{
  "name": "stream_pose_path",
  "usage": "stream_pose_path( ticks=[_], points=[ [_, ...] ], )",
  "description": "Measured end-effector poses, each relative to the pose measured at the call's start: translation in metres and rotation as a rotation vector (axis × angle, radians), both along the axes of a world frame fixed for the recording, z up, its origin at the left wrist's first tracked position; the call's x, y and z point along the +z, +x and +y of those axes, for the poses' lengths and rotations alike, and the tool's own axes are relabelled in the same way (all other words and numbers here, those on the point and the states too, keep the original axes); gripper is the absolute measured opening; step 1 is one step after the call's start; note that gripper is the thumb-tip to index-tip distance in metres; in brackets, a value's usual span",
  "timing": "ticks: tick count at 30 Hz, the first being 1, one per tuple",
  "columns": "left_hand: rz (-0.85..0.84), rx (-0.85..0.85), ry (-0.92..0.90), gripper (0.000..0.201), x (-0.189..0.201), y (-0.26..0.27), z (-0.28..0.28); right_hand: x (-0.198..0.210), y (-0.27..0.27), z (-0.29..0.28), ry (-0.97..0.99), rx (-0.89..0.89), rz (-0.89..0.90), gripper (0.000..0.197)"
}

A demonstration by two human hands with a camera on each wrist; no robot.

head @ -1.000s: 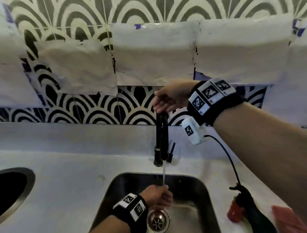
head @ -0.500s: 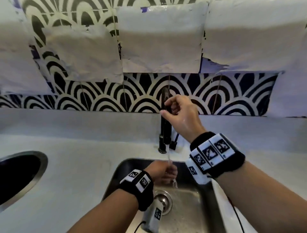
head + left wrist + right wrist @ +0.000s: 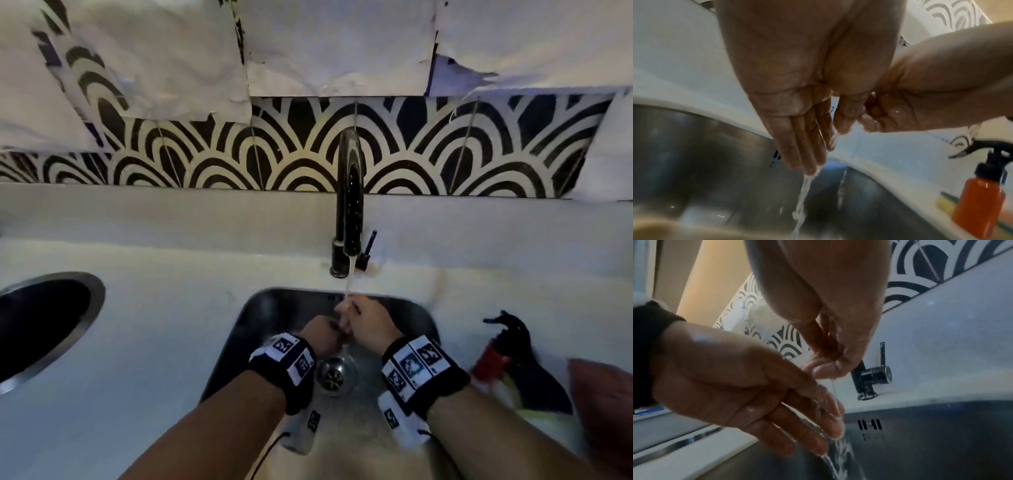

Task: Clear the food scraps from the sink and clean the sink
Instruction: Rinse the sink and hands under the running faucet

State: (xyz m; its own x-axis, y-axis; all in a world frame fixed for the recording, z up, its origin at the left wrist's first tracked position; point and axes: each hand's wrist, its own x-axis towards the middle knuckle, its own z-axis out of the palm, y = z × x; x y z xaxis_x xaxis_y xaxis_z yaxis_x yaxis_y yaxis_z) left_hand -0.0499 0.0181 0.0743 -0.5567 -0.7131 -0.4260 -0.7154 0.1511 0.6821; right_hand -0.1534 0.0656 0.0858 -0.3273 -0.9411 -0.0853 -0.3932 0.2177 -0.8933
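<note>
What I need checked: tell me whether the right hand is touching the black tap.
Apart. Head view: the right hand sits low in the sink, below the tap spout, only the water stream bridging the gap.
</note>
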Motion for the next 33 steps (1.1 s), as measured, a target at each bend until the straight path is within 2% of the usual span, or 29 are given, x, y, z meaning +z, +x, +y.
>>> stream_pose_path(
  ticks=[1, 3, 5, 8, 11, 15, 20, 26, 29, 31, 33],
  points=[
    [-0.041, -0.021, -0.071, 0.034, -0.011, 0.001, -0.002, -0.006, 0.0, 0.0, 0.065, 0.031, -0.007, 0.027],
    [-0.089, -0.04, -0.215, 0.028, -0.022, 0.005, -0.002, -0.014, 0.0, -0.002, 0.152, 0.079, 0.09, 0.026],
    [-0.109, -0.055, -0.261, 0.025, -0.033, 0.008, -0.004, -0.018, 0.001, -0.003, 0.204, 0.102, 0.171, 0.025],
    [-0.143, -0.065, -0.31, 0.025, -0.032, 0.006, 0.001, -0.021, 0.006, -0.001, 0.287, 0.146, 0.281, 0.038],
    [-0.168, -0.133, -0.389, 0.028, -0.033, 0.005, 0.005, -0.027, 0.007, 0.001, 0.332, 0.112, 0.33, 0.054],
    [-0.228, -0.187, -0.447, 0.03, -0.039, 0.008, 0.008, -0.034, 0.006, 0.001, 0.272, 0.059, 0.344, 0.037],
    [-0.277, -0.183, -0.394, 0.025, -0.046, 0.014, 0.008, -0.039, 0.002, 0.008, 0.249, 0.07, 0.271, 0.006],
    [-0.278, -0.144, -0.341, 0.026, -0.051, 0.021, 0.008, -0.047, -0.009, 0.028, 0.395, 0.133, 0.377, 0.012],
    [-0.304, -0.161, -0.378, 0.025, -0.048, 0.017, 0.013, -0.049, -0.014, 0.04, 0.412, 0.118, 0.398, 0.012],
    [-0.321, -0.187, -0.384, 0.022, -0.045, 0.01, 0.017, -0.047, -0.018, 0.048, 0.389, 0.1, 0.424, 0.005],
    [-0.329, -0.172, -0.409, 0.014, -0.042, 0.002, 0.021, -0.046, -0.023, 0.054, 0.334, 0.046, 0.472, 0.02]
  ],
)
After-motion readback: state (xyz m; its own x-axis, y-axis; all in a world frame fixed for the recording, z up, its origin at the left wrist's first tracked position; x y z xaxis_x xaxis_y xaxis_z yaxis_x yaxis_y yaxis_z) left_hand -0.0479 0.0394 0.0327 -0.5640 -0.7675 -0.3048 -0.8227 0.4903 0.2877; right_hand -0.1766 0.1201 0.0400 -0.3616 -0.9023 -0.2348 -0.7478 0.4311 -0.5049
